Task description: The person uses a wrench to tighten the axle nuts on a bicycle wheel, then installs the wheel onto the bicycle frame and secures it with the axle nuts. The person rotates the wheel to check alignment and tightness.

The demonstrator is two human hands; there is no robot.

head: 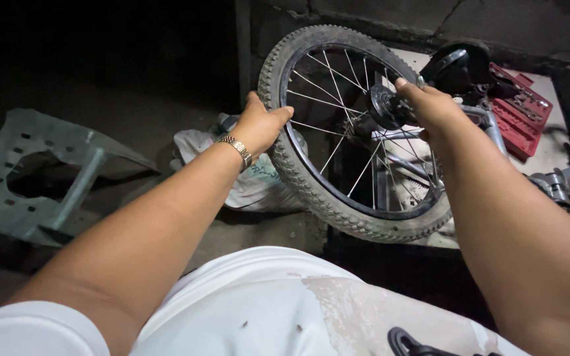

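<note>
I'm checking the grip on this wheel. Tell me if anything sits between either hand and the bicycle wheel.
Nothing visible does. The left hand grips the tyre of the bicycle wheel directly. The right hand rests at the hub, in among the spokes, with no object between.

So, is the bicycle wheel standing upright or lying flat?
Upright, slightly tilted: the wheel stands on its tyre edge, left hand gripping the tread, right hand at the hub.

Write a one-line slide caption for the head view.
Left hand grips knobby grey bicycle tyre; right hand at black hub.

Left hand (258,125) grips tyre (311,191) — right hand (430,105) at hub (385,105).
</note>
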